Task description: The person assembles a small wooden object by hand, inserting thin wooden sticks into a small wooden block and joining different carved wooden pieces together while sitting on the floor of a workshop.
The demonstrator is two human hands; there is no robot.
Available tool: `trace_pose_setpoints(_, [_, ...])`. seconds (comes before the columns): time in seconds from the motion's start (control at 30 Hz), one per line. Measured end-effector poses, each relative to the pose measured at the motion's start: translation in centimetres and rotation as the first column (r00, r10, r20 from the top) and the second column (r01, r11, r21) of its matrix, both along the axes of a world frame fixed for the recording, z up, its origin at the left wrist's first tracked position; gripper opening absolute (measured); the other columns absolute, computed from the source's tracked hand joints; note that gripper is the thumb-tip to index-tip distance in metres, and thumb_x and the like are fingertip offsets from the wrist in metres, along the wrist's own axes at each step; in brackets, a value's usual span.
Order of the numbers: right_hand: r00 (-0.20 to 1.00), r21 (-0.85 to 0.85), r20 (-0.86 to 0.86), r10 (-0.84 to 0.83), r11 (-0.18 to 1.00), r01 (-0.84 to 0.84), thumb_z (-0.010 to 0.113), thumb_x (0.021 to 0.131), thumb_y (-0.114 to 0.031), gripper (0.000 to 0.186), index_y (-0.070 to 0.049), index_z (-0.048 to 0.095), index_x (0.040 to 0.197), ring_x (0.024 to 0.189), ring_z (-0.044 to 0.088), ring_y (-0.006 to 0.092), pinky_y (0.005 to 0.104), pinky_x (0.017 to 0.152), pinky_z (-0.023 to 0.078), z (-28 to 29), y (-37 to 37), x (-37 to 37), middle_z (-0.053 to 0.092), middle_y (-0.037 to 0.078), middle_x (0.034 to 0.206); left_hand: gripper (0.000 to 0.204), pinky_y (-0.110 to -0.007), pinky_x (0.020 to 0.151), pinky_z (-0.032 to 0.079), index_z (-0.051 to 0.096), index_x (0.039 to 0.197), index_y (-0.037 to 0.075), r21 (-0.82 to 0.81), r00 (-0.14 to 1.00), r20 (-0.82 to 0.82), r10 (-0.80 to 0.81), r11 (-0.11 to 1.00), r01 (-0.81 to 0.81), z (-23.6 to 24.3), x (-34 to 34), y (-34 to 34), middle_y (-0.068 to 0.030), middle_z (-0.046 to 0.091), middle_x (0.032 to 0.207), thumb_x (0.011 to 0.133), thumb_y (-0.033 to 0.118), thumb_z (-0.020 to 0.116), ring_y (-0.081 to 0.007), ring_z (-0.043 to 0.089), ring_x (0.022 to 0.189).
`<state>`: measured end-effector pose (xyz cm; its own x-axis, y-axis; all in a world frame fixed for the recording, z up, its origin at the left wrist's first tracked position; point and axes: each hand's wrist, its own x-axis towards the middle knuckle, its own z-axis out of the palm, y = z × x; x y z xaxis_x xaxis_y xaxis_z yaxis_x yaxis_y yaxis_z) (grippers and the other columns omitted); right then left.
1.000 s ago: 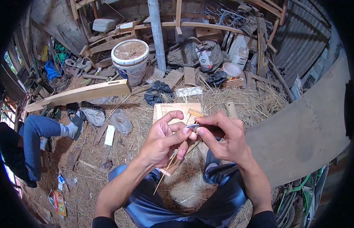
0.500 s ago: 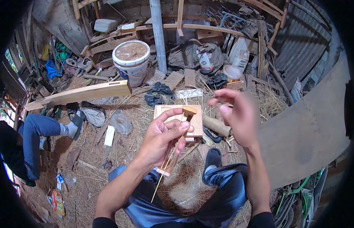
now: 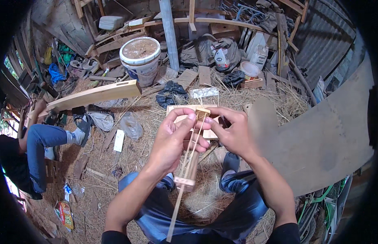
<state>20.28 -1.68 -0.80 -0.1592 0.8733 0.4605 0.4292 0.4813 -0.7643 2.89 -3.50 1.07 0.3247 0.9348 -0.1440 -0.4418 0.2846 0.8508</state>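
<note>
My left hand (image 3: 172, 136) is closed around a slim wooden piece (image 3: 185, 183) with a small block at each end and thin sticks running along it. The piece slants from between my fingers down toward my lap. A long thin stick (image 3: 175, 215) extends past its lower block. My right hand (image 3: 233, 132) is closed at the upper block (image 3: 202, 110), thumb and fingertips pinching its right side. Beneath my hands is a pale wooden stool-like block (image 3: 174, 108), largely hidden by them.
A white bucket (image 3: 140, 61) stands ahead to the left, beside an upright post (image 3: 168, 34). A long wooden beam (image 3: 95, 95) reaches in from the left, where another person sits with a hand (image 3: 40, 106) near it. A large flat sheet (image 3: 323, 142) leans at the right. Straw covers the floor.
My right hand has come down and left from the air onto the upper block. The wooden piece has turned slightly and its long stick extends farther below. The other person's hand has appeared near the beam.
</note>
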Motion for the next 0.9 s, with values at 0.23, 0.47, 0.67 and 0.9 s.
trace_pose_setpoints(0.23, [0.997, 0.007, -0.019, 0.074, 0.997, -0.074, 0.070, 0.079, -0.017, 0.024, -0.001, 0.068, 0.097, 0.074, 0.065, 0.0177, 0.0304, 0.067, 0.048, -0.6, 1.0, 0.6, 0.069, 0.013, 0.086, 0.032, -0.025, 0.075, 0.045, 0.049, 0.116, 0.003, 0.447, 0.835, -0.491, 0.251, 0.894, -0.006, -1.7, -0.5, 1.3, -0.0083, 0.061, 0.096, 0.095, 0.027, 0.051, -0.0119, 0.057, 0.085])
trace_pose_setpoints(0.47, [0.975, -0.248, -0.218, -0.037, 0.969, -0.019, 0.070, 0.080, -0.019, 0.027, 0.001, 0.068, 0.097, 0.073, 0.061, 0.0123, 0.0282, 0.069, 0.048, -0.7, 0.4, 0.1, 0.068, 0.010, 0.080, 0.046, -0.034, 0.094, 0.040, 0.047, 0.124, -0.001, 0.356, 0.838, -0.546, -0.001, 0.905, 0.233, -3.6, -1.0, 2.8, -0.0103, 0.054, 0.112, 0.098, 0.037, 0.040, -0.0178, 0.050, 0.109])
trace_pose_setpoints(0.67, [0.885, -0.362, -0.389, -0.256, 0.926, 0.109, 0.069, 0.082, -0.015, 0.020, 0.004, 0.065, 0.085, 0.064, 0.056, 0.0058, 0.0205, 0.057, 0.044, -0.6, 1.2, 0.5, 0.065, 0.005, 0.075, 0.033, -0.037, 0.095, 0.046, 0.044, 0.124, -0.003, 0.441, 0.838, -0.539, 0.084, 0.876, 0.196, -5.7, -3.0, 4.2, -0.0169, 0.051, 0.123, 0.096, 0.012, 0.038, -0.0258, 0.056, 0.110])
trace_pose_setpoints(0.9, [0.729, -0.500, -0.574, -0.372, 0.865, 0.047, 0.069, 0.083, -0.014, 0.019, 0.002, 0.061, 0.088, 0.065, 0.057, 0.0067, 0.0196, 0.058, 0.045, -1.0, 1.2, 0.3, 0.065, 0.006, 0.077, 0.049, -0.038, 0.099, 0.040, 0.037, 0.131, 0.003, 0.634, 0.709, -0.642, 0.291, 0.722, 0.277, -4.2, -0.6, 2.6, -0.0106, 0.051, 0.126, 0.090, 0.020, 0.056, -0.0230, 0.047, 0.120])
